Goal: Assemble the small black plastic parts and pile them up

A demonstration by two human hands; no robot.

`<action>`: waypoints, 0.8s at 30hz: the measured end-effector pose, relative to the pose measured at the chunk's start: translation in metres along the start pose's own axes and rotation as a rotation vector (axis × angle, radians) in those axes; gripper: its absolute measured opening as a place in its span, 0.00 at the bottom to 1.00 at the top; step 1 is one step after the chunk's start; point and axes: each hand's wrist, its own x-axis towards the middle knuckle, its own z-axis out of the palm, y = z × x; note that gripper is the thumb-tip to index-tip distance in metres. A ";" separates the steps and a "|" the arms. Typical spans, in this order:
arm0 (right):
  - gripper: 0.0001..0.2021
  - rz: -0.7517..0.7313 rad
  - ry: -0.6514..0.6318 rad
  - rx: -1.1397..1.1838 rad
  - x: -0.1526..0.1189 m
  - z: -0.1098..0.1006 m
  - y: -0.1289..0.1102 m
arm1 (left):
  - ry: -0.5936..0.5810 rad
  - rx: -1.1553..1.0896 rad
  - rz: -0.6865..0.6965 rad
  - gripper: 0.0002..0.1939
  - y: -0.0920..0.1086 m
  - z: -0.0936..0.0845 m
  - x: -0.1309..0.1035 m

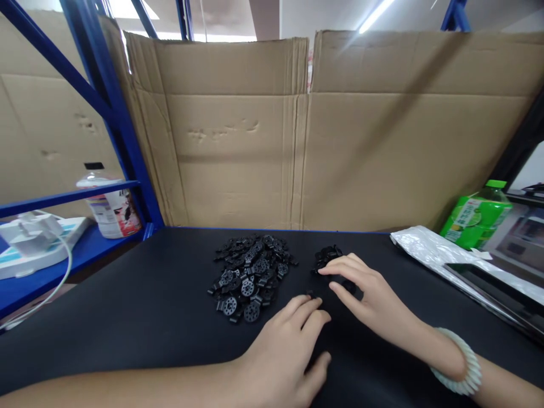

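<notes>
A large heap of small black plastic parts [250, 277], several with round perforated discs, lies on the black tabletop. My left hand [293, 345] is just in front and to the right of the heap, palm down, thumb apart from the fingers. Its fingertips are at a small black part [313, 294] on the table; whether they press on it I cannot tell. My right hand [365, 283] is beside a smaller pile of black parts [328, 253], thumb and fingers spread. The right fingers partly cover this pile. A pale beaded bracelet [461, 362] circles my right wrist.
Cardboard panels [229, 141] stand along the table's back edge. At the right lie a silvery plastic bag [425, 243], a dark flat object [488, 289] and a green bottle [476, 218]. On the left, a blue rack [114, 130] holds a power strip [38, 243] and a labelled bottle [110, 209].
</notes>
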 end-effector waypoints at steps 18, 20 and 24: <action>0.14 0.277 -0.302 0.016 0.003 -0.027 0.017 | 0.187 -0.109 0.170 0.12 -0.011 0.002 0.004; 0.13 0.298 -0.268 0.035 0.005 -0.026 0.014 | 0.264 -0.165 0.183 0.13 -0.011 0.002 0.005; 0.09 0.443 -0.334 0.440 0.003 -0.020 0.004 | 0.392 -0.297 0.168 0.12 -0.011 0.002 0.006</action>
